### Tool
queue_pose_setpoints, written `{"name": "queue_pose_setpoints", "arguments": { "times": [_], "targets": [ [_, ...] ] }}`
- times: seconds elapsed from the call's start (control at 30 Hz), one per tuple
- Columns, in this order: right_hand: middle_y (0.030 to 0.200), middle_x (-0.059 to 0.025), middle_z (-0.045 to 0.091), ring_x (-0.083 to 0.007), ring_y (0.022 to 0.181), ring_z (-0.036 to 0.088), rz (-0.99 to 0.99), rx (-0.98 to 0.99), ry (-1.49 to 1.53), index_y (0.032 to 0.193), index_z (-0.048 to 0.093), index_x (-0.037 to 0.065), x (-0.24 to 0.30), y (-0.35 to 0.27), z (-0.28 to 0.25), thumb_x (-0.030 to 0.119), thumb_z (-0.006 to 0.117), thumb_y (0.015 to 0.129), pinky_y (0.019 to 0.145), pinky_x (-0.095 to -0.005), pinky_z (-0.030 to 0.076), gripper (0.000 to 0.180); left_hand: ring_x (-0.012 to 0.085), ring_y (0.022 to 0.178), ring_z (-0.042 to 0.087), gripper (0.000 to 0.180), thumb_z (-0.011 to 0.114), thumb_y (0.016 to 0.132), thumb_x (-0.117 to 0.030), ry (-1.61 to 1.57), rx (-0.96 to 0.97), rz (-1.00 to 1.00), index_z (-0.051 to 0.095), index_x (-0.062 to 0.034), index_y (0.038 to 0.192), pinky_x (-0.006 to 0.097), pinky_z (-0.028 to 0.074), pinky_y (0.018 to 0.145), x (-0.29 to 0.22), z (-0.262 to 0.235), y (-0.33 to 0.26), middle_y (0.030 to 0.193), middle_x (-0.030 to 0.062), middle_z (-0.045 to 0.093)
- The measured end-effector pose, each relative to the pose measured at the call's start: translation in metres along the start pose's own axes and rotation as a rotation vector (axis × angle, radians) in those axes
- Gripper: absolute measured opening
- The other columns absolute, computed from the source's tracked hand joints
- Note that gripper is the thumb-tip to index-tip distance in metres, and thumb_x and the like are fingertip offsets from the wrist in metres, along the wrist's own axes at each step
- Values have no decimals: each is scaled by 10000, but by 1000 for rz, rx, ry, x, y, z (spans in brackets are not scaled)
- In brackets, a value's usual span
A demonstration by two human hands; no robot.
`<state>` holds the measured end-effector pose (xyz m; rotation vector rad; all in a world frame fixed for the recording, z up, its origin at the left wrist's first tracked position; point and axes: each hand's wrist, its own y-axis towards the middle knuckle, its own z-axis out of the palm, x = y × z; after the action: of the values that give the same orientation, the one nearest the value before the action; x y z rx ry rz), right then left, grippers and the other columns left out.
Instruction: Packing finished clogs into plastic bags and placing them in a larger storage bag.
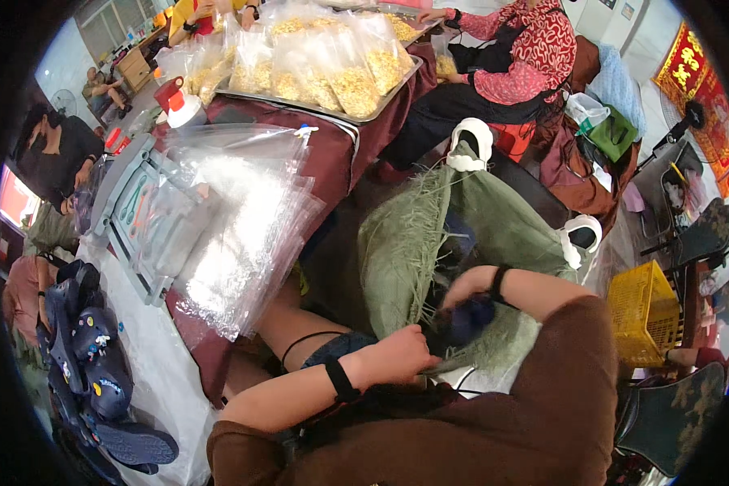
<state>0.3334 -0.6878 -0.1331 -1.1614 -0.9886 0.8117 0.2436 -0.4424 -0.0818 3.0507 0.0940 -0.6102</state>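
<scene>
A green woven sack (405, 243) with a frayed rim stands gaping in front of me. My left hand (395, 356) has its fingers closed at the near edge of the sack's mouth, seemingly pinching the rim. Down inside the opening reaches my right hand (471, 285), its fingers mostly hidden. Beside that hand is a blurred dark blue thing (471, 320); whether the hand holds it I cannot make out. White loop-shaped pieces (471, 146) sit at two corners of the sack. Dark blue clogs (105, 377) are heaped on the left.
Clear plastic bags (235, 219) and a grey folding frame (134, 211) lie on the maroon-covered table (332, 170). Farther off, a metal tray (381, 109) carries bags of yellow pieces. A person in a red patterned top (535, 57) sits beyond the sack. A yellow crate (644, 312) stands right.
</scene>
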Motion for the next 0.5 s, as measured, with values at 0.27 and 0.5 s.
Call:
{"name": "queue_pose_setpoints", "arguments": {
  "times": [0.27, 0.5],
  "targets": [
    [1583, -184, 366, -333, 1420, 411, 73, -387, -315, 1511, 440, 108, -126, 178, -55, 816, 589, 760, 1127, -489, 353, 1043, 254, 783, 647, 267, 671, 723, -148, 31, -175, 23, 700, -110, 985, 370, 436, 781, 0, 16, 23, 719, 69, 669],
    [1157, -204, 686, -343, 1082, 648, -273, -977, -717, 1134, 722, 73, -2, -35, 17, 681, 713, 714, 862, -466, 532, 740, 257, 757, 651, 191, 668, 719, -133, 5, -133, -137, 673, -107, 908, 371, 434, 778, 5, 5, -7, 682, 61, 657]
  ]
}}
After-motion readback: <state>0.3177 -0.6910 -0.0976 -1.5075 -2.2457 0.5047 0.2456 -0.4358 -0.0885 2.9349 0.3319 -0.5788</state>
